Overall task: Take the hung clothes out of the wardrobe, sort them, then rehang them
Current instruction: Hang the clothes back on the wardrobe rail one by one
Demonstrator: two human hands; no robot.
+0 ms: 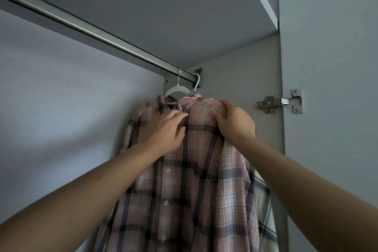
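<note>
A pink plaid shirt hangs on a white hanger from the metal rail at the wardrobe's right end. My left hand lies on the shirt's front just below the collar, fingers touching the fabric near the placket. My right hand grips the shirt's right shoulder, fingers curled over the cloth. Behind it a second, paler plaid shirt hangs on a teal hanger, mostly hidden.
The wardrobe's side panel stands just right of the shirts, with a metal door hinge on it. A shelf runs above. The rail to the left carries no hangers in view.
</note>
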